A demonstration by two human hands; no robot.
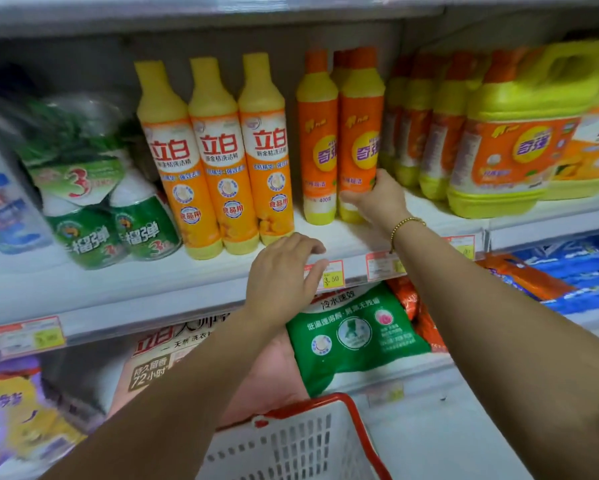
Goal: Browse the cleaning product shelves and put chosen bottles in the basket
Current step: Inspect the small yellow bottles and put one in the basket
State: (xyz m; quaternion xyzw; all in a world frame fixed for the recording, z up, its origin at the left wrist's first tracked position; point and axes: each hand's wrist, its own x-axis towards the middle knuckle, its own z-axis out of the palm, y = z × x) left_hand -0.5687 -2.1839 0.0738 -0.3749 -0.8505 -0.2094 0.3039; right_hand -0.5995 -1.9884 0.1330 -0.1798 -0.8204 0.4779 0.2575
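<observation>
Grip is what matters now: the right hand [377,199] wraps the lower part of an orange bottle [360,133], thumb across the front label and fingers round the far side. The bottle stands upright on the shelf [152,282], at about 1 o'clock from the middle of the view. Held so low, a tall bottle will probably want to tip. I judge it best to raise it just off the shelf, then draw it back toward 6 o'clock, keeping it upright. It must clear its twin [319,140], standing just beside it at 9 o'clock, and the packed row close at its 3 o'clock.

The left hand [284,271] hangs relaxed over the shelf lip at 7 o'clock of the bottle, fingers loosely bent near a tag [332,277], holding nothing. Whether it touches the lip I cannot tell. It could steady the twin should that one rock.

The basket [357,420] sits low at 6 o'clock, white mesh with a red rim, so the carry is a short drop downward.

The bottle is slim and tall: a yellow body, an orange cap on a narrow neck, and an orange label sleeve bearing a round yellow badge with purple characters. It looks like smooth plastic, likely slippery, so a firm wrap should serve better than a fingertip pinch.
</observation>
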